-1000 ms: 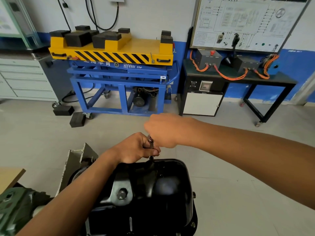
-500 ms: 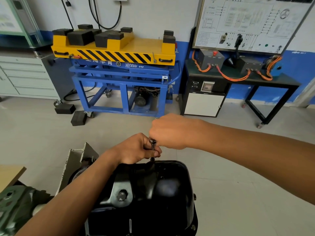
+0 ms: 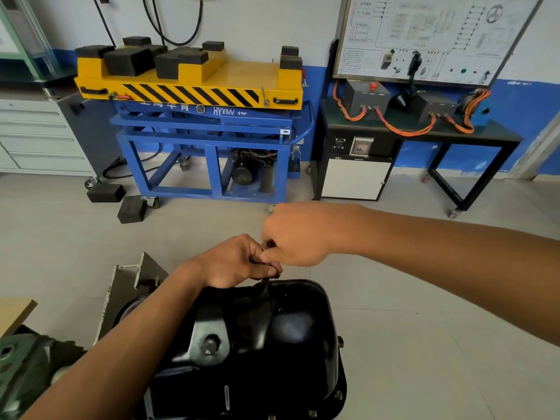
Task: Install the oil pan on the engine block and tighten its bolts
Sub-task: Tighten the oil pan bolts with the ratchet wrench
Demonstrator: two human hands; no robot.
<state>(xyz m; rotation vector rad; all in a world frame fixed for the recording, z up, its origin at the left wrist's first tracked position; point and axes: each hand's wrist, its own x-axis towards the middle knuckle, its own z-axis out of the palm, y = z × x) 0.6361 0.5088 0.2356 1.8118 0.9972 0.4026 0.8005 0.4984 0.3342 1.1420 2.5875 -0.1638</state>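
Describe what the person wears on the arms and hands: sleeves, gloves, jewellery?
The left hand and right hand are bare: no gloves, and no ring or watch that I can see. The left forearm and right forearm are bare too; no sleeve reaches into the frame.

We count two bare hands, the left hand (image 3: 239,262) and the right hand (image 3: 300,234), gripping one slim metal tool (image 3: 268,244). Below them is one glossy black steel oil pan (image 3: 291,331) with one large hex drain plug (image 3: 209,347). At ten o'clock, two loose black rubber blocks (image 3: 106,193) lie on the floor beside one yellow-topped blue lift table (image 3: 209,128).
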